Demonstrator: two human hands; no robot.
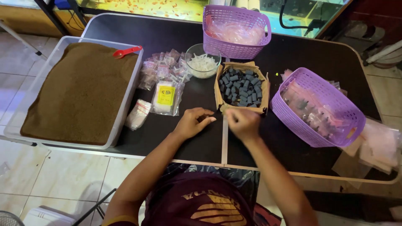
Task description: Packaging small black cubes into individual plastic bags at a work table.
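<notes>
Head view shows the left hand (193,122) and right hand (243,122) on the desk (201,142), fingers curled on something unseen, just before the cardboard box (218,90) of dark cylinders (242,88).

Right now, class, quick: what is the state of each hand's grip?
Left hand: fingers curled on the black table; whether it holds anything cannot be told.
Right hand: closed in a loose fist beside the cardboard box; contents cannot be told.
</notes>
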